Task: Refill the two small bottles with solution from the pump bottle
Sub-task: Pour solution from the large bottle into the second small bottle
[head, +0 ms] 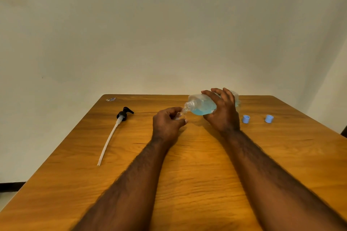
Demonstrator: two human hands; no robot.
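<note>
My right hand (222, 110) grips the large clear pump bottle (201, 104), which is tipped on its side with its open neck pointing left. Blue solution pools in its lower half. My left hand (167, 123) curls round a small clear bottle (181, 114), mostly hidden by my fingers, with its mouth right under the big bottle's neck. The black pump head (124, 114) with its long white tube lies on the table to the left. Two blue caps (246, 119) (269, 118) sit to the right. I see no second small bottle.
The wooden table (187, 174) fills the lower view, with a plain wall behind it. A small scrap (110, 99) lies near the far left corner. The table's left edge runs diagonally past the pump tube.
</note>
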